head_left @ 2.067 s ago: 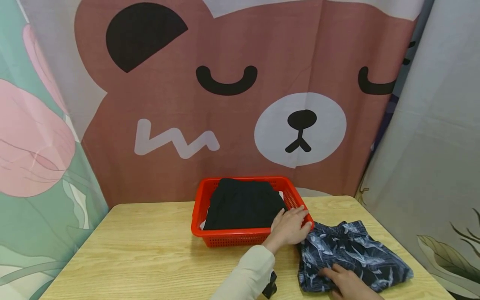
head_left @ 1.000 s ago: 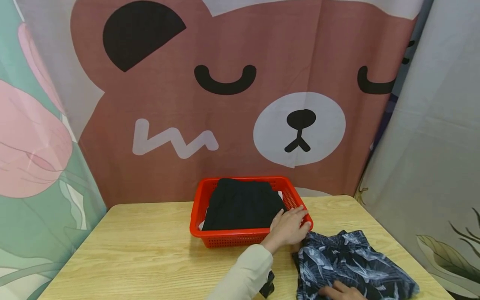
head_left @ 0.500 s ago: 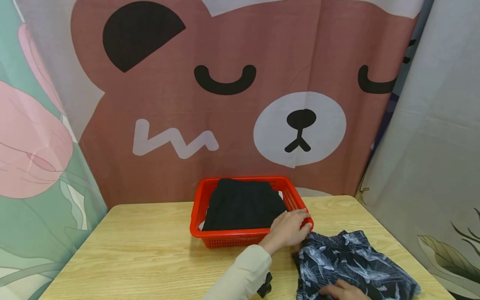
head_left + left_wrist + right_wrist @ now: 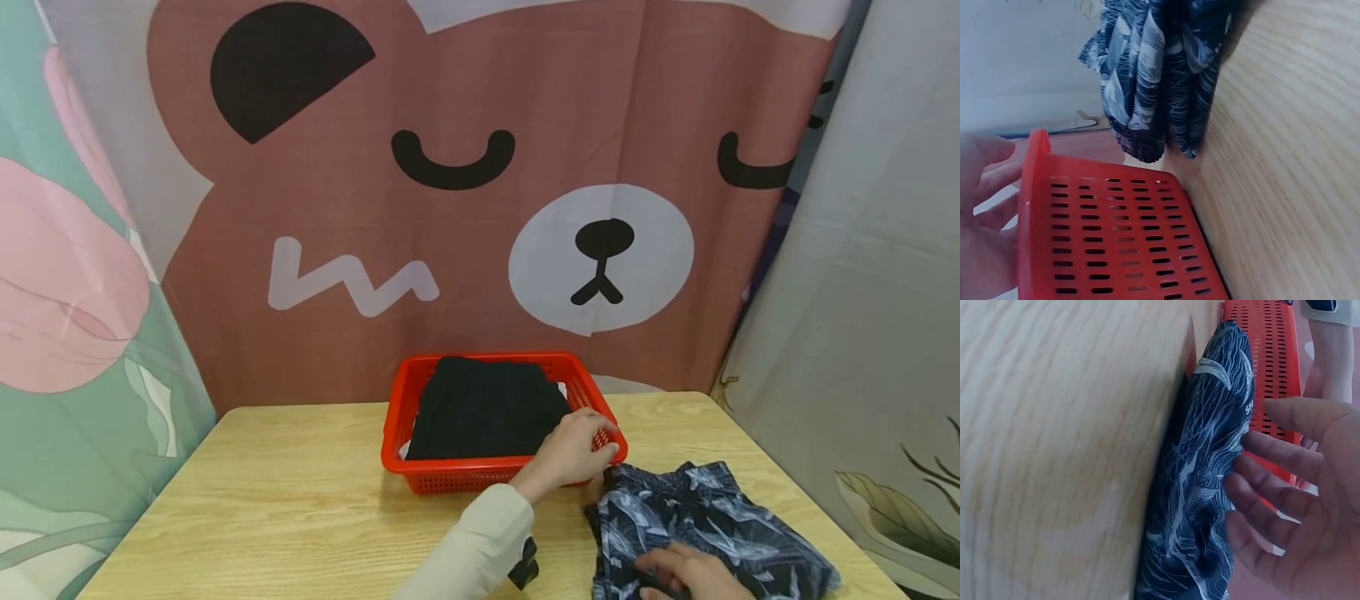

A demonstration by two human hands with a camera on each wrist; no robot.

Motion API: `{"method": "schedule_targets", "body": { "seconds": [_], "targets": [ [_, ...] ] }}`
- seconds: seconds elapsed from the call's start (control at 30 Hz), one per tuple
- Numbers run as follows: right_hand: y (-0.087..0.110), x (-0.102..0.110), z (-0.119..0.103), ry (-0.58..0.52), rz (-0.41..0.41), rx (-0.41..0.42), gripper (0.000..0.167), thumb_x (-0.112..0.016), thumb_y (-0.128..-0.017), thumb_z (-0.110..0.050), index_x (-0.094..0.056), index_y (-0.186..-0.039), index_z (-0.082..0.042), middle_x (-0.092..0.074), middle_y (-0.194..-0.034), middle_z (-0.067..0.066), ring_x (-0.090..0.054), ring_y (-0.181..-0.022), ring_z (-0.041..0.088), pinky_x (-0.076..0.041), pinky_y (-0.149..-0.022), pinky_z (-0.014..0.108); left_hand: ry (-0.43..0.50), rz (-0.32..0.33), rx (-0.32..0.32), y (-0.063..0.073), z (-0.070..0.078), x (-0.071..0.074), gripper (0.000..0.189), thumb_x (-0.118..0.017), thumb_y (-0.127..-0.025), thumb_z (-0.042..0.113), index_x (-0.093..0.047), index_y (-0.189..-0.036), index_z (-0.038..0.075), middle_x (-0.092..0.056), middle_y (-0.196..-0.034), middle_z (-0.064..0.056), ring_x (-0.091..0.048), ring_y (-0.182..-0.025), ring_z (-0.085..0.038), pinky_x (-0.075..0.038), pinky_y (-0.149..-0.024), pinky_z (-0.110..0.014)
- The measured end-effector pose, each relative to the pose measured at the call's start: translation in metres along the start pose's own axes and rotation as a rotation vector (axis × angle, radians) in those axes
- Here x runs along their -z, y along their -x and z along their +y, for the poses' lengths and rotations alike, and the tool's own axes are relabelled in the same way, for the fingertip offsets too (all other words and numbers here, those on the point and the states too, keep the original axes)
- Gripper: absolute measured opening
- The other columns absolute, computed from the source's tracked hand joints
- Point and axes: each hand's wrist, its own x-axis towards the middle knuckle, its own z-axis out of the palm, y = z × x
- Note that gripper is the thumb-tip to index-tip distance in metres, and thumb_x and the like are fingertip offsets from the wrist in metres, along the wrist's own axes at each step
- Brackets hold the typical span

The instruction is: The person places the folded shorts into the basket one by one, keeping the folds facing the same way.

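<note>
My left hand (image 4: 573, 446) rests at the front right corner of a red plastic basket (image 4: 468, 479), its fingers reaching over the rim. A folded black garment (image 4: 487, 412) lies in that basket, with bits of white cloth showing at its edges. To the right, folded dark blue shorts (image 4: 697, 508) with a pale leaf print lie on the table, waistband toward the back. Over their front part is my right hand (image 4: 693, 573); in the right wrist view its loosely spread fingers (image 4: 1272, 487) are right at the cloth and grip nothing.
The basket and shorts lie on a pale wooden table (image 4: 300, 500). A brown bear-print curtain (image 4: 450, 233) hangs close behind the basket, and a light curtain (image 4: 870, 292) stands along the right side. A small black device (image 4: 525, 563) shows beside my left sleeve.
The shorts have slid toward me from their place against the basket, with my right hand on them. My left hand has since shifted slightly left on the basket corner, its fingers bending more.
</note>
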Motion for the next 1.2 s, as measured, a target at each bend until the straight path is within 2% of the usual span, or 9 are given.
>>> {"method": "schedule_targets", "body": {
  "seconds": [0.1, 0.17, 0.27, 0.4, 0.53, 0.7, 0.83, 1.03, 1.2],
  "targets": [
    [0.002, 0.002, -0.005, -0.026, 0.061, -0.011, 0.023, -0.066, -0.092, -0.027, -0.069, -0.106, -0.008, -0.051, -0.08, -0.006, -0.045, -0.065, 0.002, -0.042, -0.056, 0.027, 0.067, 0.02, -0.019, 0.003, 0.0, 0.004, 0.025, -0.063, -0.094, 0.025, -0.069, -0.117, 0.015, -0.057, -0.121, 0.004, -0.054, -0.106, -0.011, -0.047, -0.078, -0.017],
    [0.003, 0.004, -0.007, -0.047, 0.107, 0.015, 0.022, -0.065, -0.093, -0.024, -0.069, -0.106, -0.007, -0.052, -0.079, -0.006, -0.048, -0.065, 0.001, -0.044, -0.054, 0.026, 0.105, 0.034, -0.023, 0.005, 0.0, 0.007, 0.025, -0.063, -0.094, 0.023, -0.069, -0.117, 0.014, -0.057, -0.12, 0.003, -0.054, -0.105, -0.011, -0.047, -0.078, -0.017],
    [0.005, 0.008, -0.009, -0.086, 0.155, 0.027, 0.024, -0.063, -0.095, -0.023, -0.068, -0.107, -0.004, -0.055, -0.078, -0.006, -0.052, -0.064, 0.001, -0.046, -0.053, 0.026, 0.173, 0.062, -0.019, 0.008, 0.0, 0.01, 0.026, -0.065, -0.093, 0.021, -0.069, -0.117, 0.013, -0.059, -0.115, 0.003, -0.055, -0.097, -0.009, -0.047, -0.075, -0.016],
    [0.008, 0.013, -0.012, -0.158, 0.187, -0.044, 0.029, -0.062, -0.095, -0.024, -0.067, -0.111, -0.001, -0.057, -0.079, -0.002, -0.053, -0.064, 0.003, -0.048, -0.053, 0.025, 0.288, 0.1, 0.02, 0.013, 0.003, 0.014, 0.025, -0.065, -0.092, 0.019, -0.069, -0.115, 0.011, -0.061, -0.104, 0.005, -0.053, -0.083, -0.004, -0.047, -0.069, -0.016],
    [0.01, 0.016, -0.014, -0.195, 0.236, -0.09, 0.032, -0.063, -0.094, -0.025, -0.065, -0.116, -0.001, -0.058, -0.079, 0.0, -0.052, -0.064, 0.005, -0.048, -0.053, 0.026, 0.382, 0.139, 0.066, 0.02, 0.011, 0.019, 0.024, -0.066, -0.091, 0.017, -0.069, -0.113, 0.008, -0.062, -0.097, 0.007, -0.054, -0.077, -0.001, -0.048, -0.069, -0.018],
    [0.013, 0.021, -0.016, -0.216, 0.295, -0.164, 0.039, -0.065, -0.093, -0.029, -0.062, -0.122, -0.002, -0.06, -0.082, 0.001, -0.057, -0.068, 0.01, -0.049, -0.055, 0.026, 0.479, 0.156, 0.139, 0.032, 0.02, 0.026, 0.024, -0.067, -0.09, 0.016, -0.069, -0.112, 0.006, -0.067, -0.101, 0.004, -0.057, -0.077, -0.001, -0.049, -0.07, -0.019],
    [0.013, 0.025, -0.015, -0.222, 0.328, -0.221, 0.043, -0.065, -0.093, -0.028, -0.059, -0.126, -0.003, -0.062, -0.087, 0.001, -0.061, -0.075, 0.014, -0.052, -0.061, 0.03, 0.519, 0.163, 0.167, 0.04, 0.023, 0.029, 0.023, -0.067, -0.09, 0.017, -0.07, -0.111, 0.008, -0.068, -0.102, 0.002, -0.059, -0.078, -0.001, -0.05, -0.069, -0.02],
    [0.016, 0.035, -0.008, -0.291, 0.375, -0.28, 0.052, -0.062, -0.095, -0.035, -0.051, -0.137, -0.005, -0.064, -0.107, 0.007, -0.062, -0.091, 0.019, -0.053, -0.074, 0.037, 0.524, 0.254, 0.139, 0.048, 0.023, 0.028, 0.02, -0.067, -0.089, 0.015, -0.07, -0.109, 0.011, -0.065, -0.101, 0.008, -0.058, -0.084, -0.003, -0.051, -0.077, -0.025],
    [0.024, 0.042, 0.005, -0.297, 0.449, -0.202, 0.05, -0.059, -0.097, -0.031, -0.049, -0.138, -0.005, -0.058, -0.124, 0.016, -0.062, -0.097, 0.015, -0.052, -0.078, 0.033, 0.553, 0.314, 0.136, 0.054, 0.021, 0.024, 0.021, -0.067, -0.088, 0.014, -0.07, -0.109, 0.011, -0.065, -0.102, 0.009, -0.059, -0.09, -0.009, -0.052, -0.082, -0.031]
  ]
}}
